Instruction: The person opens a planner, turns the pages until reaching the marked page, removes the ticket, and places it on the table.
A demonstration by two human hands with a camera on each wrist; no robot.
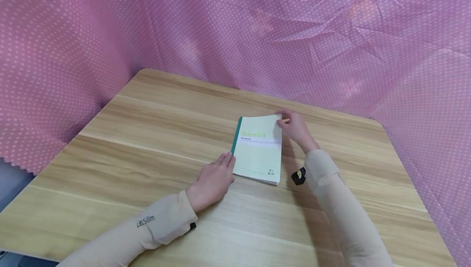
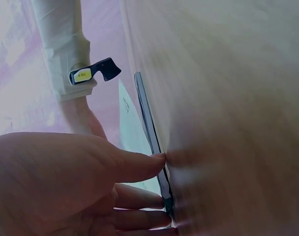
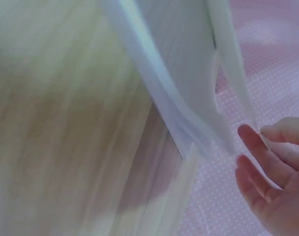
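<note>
Left hand (image 1: 214,182): relaxed, fingers extended, touching the spine (image 1: 236,136) and lower-left corner of the notebook (image 1: 257,156).
Right hand (image 1: 294,129): pinching the front cover's upper-right corner between thumb and fingers.
Backdrop: pink polka-dot cloth (image 1: 228,34), hanging behind and beside the table.
Table: wood-grain tabletop (image 1: 165,128), far corners rounded.
Arms: beige sleeves (image 1: 165,220); lettering on the left one.
Notebook position: on the tabletop, between both hands; pale cover printed "Gambit", green spine at left; pinched cover corner raised from the pages (image 3: 171,105).
Wrist device (image 1: 298,176): black, yellow-labelled, at the right cuff.
</note>
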